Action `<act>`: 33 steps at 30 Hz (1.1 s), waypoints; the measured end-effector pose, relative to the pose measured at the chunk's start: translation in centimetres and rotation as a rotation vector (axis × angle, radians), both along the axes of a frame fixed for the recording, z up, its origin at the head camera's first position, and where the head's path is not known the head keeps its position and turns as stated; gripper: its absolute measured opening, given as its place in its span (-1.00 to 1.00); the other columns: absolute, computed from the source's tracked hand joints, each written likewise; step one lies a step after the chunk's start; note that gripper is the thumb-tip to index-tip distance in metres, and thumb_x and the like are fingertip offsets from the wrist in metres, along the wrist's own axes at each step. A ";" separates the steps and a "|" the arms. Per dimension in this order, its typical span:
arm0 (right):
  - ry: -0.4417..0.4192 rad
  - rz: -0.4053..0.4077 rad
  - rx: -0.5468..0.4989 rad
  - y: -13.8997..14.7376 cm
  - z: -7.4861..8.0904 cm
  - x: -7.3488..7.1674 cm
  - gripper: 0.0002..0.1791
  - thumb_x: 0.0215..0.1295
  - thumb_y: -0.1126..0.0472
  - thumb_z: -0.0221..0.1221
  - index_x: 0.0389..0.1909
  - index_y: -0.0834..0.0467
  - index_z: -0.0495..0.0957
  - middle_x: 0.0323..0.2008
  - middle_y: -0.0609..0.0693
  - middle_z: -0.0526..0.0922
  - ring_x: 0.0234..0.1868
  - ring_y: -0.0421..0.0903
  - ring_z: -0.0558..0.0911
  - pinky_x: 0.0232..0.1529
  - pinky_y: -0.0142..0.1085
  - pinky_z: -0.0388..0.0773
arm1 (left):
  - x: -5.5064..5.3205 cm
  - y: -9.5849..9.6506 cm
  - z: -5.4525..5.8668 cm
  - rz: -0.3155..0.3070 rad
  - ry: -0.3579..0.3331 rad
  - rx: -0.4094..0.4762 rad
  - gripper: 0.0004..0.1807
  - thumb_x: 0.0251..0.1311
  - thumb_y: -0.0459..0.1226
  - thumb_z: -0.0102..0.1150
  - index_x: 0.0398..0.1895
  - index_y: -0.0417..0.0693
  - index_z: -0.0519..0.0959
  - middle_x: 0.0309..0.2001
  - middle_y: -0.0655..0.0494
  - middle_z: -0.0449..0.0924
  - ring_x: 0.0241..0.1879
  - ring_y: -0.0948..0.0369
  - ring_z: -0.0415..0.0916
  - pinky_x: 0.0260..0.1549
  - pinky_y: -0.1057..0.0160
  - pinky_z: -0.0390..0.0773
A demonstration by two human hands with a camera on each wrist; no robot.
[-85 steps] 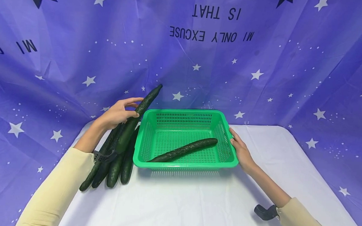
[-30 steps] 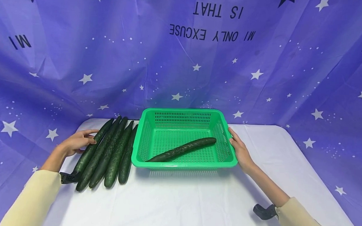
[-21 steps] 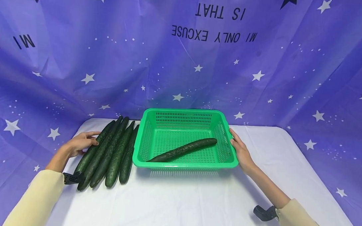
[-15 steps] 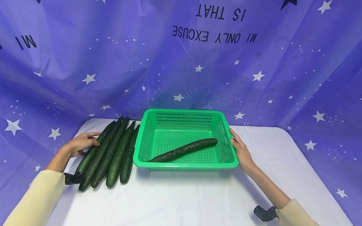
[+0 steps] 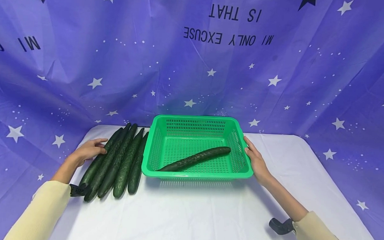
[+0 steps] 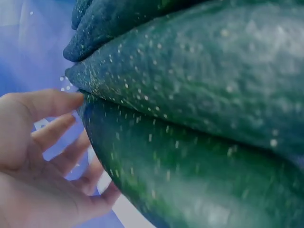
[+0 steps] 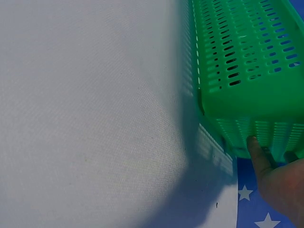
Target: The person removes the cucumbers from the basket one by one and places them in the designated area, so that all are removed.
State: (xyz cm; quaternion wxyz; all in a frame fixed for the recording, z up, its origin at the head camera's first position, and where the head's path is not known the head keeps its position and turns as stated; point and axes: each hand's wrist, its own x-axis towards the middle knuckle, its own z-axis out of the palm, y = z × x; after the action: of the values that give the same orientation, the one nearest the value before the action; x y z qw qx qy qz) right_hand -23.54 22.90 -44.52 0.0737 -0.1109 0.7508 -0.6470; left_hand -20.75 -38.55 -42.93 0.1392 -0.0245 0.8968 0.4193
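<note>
My left hand (image 5: 90, 150) reaches over the leftmost cucumber (image 5: 90, 173) in a row of several dark green ones. In the left wrist view the thumb (image 6: 59, 102) lies at that cucumber's narrow end, with the fingers spread loosely beside it and gaps showing between them. My right hand (image 5: 256, 161) rests against the right end of a green plastic basket (image 5: 196, 175); its fingers press straight on the outer wall below the rim. One cucumber (image 5: 197, 159) lies slanted inside the basket.
The basket stands on a white-covered table (image 5: 188, 215), just right of the cucumber row. Behind and around the table hangs a purple curtain (image 5: 212, 89) with stars and lettering. Each wrist wears a black camera mount; the right one (image 5: 281, 226) hangs over the cloth.
The cucumber that my left hand held raised beside the basket now lies with the others. That hand has moved to the row's left side and barely shifts lately. The right hand stays put.
</note>
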 end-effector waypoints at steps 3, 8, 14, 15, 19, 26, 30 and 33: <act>-0.001 -0.001 -0.003 0.0 0.1 0.1 -0.38 0.66 0.03 -0.28 0.63 -0.01 -0.16 0.58 0.07 -0.11 0.23 -0.08 0.34 0.06 -0.47 0.40 | -0.2 0.6 0.3 -0.004 0.104 -0.055 -0.28 0.30 -0.39 0.07 0.44 -0.55 0.07 0.29 -0.64 0.15 0.19 -0.44 0.26 0.04 -0.23 0.43; -0.013 -0.003 -0.011 -0.1 0.2 0.2 -0.39 0.67 0.05 -0.28 0.62 -0.04 -0.15 0.57 0.05 -0.08 0.18 -0.10 0.38 0.04 -0.45 0.42 | -0.5 2.2 1.7 0.020 0.181 -0.097 -0.34 0.33 -0.39 0.04 0.43 -0.53 0.12 0.32 -0.60 0.14 0.28 -0.47 0.13 0.15 -0.34 0.28; -0.013 0.001 -0.014 -0.1 0.2 0.2 -0.39 0.67 0.05 -0.28 0.62 -0.04 -0.15 0.57 0.05 -0.08 0.15 -0.11 0.41 0.03 -0.44 0.44 | -0.8 5.2 3.3 0.018 0.279 -0.092 -0.41 0.39 -0.39 0.06 0.43 -0.44 0.22 0.29 -0.50 0.27 0.27 -0.39 0.22 0.12 -0.30 0.35; -0.011 0.001 -0.012 -0.1 0.2 0.2 -0.39 0.67 0.05 -0.28 0.62 -0.04 -0.15 0.57 0.05 -0.09 0.17 -0.08 0.39 0.04 -0.45 0.43 | -0.8 5.9 3.6 0.015 0.291 -0.082 -0.42 0.40 -0.40 0.07 0.43 -0.42 0.23 0.28 -0.47 0.30 0.26 -0.36 0.25 0.11 -0.29 0.36; -0.012 -0.001 -0.012 -0.1 0.3 0.2 -0.39 0.66 0.05 -0.27 0.62 -0.05 -0.15 0.58 0.02 -0.12 0.29 0.04 0.29 0.07 -0.47 0.38 | -0.7 8.9 4.6 -0.023 0.330 -0.022 -0.46 0.42 -0.41 0.06 0.43 -0.33 0.28 0.27 -0.39 0.36 0.24 -0.28 0.33 0.09 -0.24 0.41; -0.016 -0.001 -0.014 -0.1 0.3 0.3 -0.39 0.66 0.05 -0.27 0.62 -0.05 -0.15 0.58 0.01 -0.12 0.30 0.04 0.27 0.07 -0.48 0.38 | -0.4 14.2 6.1 -0.106 0.387 0.028 -0.52 0.43 -0.35 0.10 0.38 -0.21 0.39 0.22 -0.25 0.47 0.16 -0.15 0.46 0.02 -0.18 0.48; -0.018 -0.001 -0.020 -0.1 0.4 0.3 -0.39 0.66 0.05 -0.27 0.62 -0.05 -0.15 0.58 0.02 -0.11 0.28 0.01 0.30 0.06 -0.48 0.40 | -0.4 17.2 6.2 -0.157 0.381 0.061 -0.53 0.41 -0.34 0.14 0.36 -0.15 0.43 0.20 -0.18 0.51 0.12 -0.08 0.50 -0.03 -0.12 0.53; -0.018 0.001 -0.025 -0.1 0.3 0.3 -0.39 0.66 0.05 -0.27 0.62 -0.05 -0.15 0.58 0.02 -0.13 0.30 0.02 0.28 0.07 -0.49 0.39 | -0.5 19.2 6.0 -0.205 0.353 0.088 -0.54 0.40 -0.33 0.16 0.34 -0.11 0.45 0.22 -0.16 0.50 0.12 -0.05 0.52 -0.02 -0.08 0.55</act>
State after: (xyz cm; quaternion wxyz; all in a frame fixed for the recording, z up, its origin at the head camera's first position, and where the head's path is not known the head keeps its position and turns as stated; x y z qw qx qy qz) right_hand -23.25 22.79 -44.17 0.0797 -0.1064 0.7418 -0.6573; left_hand -21.21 -19.38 -36.95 0.0227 0.1471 0.8859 0.4394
